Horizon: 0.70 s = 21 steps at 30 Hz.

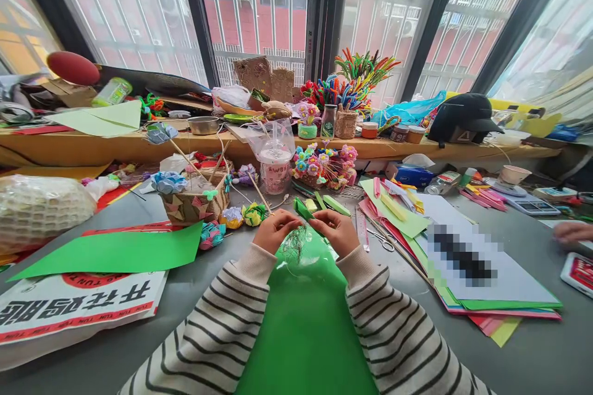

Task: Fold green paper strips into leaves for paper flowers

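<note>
My right hand (pixel 337 233) pinches a small folded strip of green paper (pixel 302 207), held up in front of me. Close by on the left, the fingers of my left hand (pixel 277 231) are pressed together at a tangle of thin dark thread or fine wire (pixel 294 245), which hangs below the fingertips. The two hands nearly meet, and the strip's lower end lies between them. Beneath my forearms spreads a glossy green surface (pixel 306 327). More folded green strips (pixel 337 205) lie just beyond my right hand.
Scissors (pixel 383 239) and stacked coloured paper (pixel 491 278) lie to the right. On the left are a green sheet (pixel 125 250) and a basket with paper flowers (pixel 185 207). A lidded cup (pixel 274 170) stands ahead. Another person's hand (pixel 573 231) shows at far right.
</note>
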Tool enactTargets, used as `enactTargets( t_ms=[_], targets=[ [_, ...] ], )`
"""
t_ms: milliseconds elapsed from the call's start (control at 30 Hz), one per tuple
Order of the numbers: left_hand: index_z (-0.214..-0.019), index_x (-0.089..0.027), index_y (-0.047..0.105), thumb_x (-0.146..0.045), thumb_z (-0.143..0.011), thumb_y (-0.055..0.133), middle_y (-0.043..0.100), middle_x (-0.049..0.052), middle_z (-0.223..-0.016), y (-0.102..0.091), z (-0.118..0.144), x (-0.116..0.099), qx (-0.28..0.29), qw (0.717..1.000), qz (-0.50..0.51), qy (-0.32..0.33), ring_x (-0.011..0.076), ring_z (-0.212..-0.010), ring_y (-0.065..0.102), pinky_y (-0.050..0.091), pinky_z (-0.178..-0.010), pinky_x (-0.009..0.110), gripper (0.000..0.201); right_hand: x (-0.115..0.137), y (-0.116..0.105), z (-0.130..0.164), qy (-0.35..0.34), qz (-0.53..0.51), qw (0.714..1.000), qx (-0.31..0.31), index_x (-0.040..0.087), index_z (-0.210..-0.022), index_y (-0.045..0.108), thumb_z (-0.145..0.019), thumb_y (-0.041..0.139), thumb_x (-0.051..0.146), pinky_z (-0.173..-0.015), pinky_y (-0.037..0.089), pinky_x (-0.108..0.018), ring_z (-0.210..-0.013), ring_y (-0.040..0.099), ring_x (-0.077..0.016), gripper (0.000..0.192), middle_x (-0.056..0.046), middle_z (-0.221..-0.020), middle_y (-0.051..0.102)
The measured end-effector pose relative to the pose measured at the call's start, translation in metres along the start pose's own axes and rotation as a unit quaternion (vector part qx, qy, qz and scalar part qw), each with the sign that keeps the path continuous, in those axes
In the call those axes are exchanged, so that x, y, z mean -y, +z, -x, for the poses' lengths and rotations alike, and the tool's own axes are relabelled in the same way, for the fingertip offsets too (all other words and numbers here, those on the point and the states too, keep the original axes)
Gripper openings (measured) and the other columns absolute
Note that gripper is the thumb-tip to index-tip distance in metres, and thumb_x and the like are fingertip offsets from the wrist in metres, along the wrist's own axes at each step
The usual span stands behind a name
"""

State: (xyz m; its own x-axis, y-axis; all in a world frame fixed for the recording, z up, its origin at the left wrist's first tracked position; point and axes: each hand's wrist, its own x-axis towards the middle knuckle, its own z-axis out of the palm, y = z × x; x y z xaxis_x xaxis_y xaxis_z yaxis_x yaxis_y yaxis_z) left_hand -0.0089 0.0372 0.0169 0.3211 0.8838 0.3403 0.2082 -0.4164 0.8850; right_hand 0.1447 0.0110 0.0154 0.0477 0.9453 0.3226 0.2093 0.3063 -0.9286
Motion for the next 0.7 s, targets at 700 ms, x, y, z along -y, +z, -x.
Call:
enactTargets(
  t_ms=[700],
  targets=[
    [-0.071,-0.013,0.058,-0.041,-0.059,0.056,0.061,0.005,-0.070,-0.010,-0.010,0.009,0.122,0.973,0.121,-0.151,0.0146,-0.065,0.057,0.043,-0.061,0.026,0.030,-0.004,0.000,-0.003,0.092,-0.070,0.992,0.043,0.013,-0.066,0.061,-0.053,0.062,0.031,-0.051,0.037,-0.023,-0.052,0.050,-0.0099,0.023,-0.001,-0.057,0.058]
  ],
)
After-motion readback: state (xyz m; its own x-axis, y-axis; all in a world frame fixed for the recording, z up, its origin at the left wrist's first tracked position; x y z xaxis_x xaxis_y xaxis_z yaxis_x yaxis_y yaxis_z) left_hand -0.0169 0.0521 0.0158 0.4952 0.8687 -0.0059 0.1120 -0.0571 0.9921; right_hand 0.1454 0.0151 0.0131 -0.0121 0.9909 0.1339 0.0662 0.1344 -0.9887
